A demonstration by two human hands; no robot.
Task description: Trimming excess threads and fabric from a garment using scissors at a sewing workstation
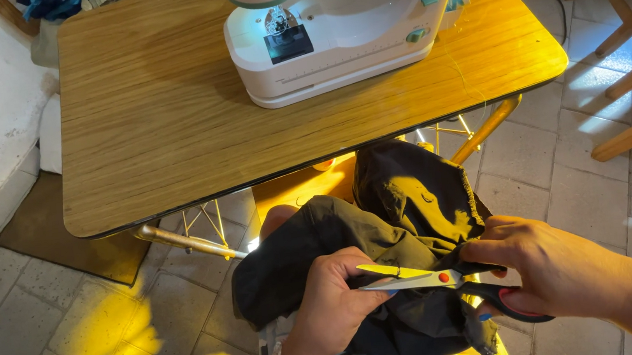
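A tiled floor (pixel 51 338) in patchy sunlight runs under a wooden tabletop (pixel 153 116) on thin metal legs, with a pale wall at the left and wooden chair frames (pixel 630 35) at the right. On the tabletop stands a white sewing machine (pixel 339 26), its needle light on; nothing lies under its needle.

Below the table's near edge, on the person's lap, sits a bunched dark cloth (pixel 384 225), olive-black and creased, partly lit yellow. The left hand (pixel 330 309), with a bead bracelet at the wrist, is closed around a fold of the cloth, fingers curled and thumb on top, holding it taut. The right hand (pixel 553 270) grips the scissors (pixel 428 277) by their dark handles, fingers through the loops. The blades are slightly parted, pointing left across the fold, their tips just beside the left thumb.

As far as can be seen, the cutting is only at its start or midway: the blades sit at the cloth, but no cut edge or loose scrap shows, and whether fabric or a thread lies between the blades cannot be told. The cloth is all in one bundle, well apart from the machine.
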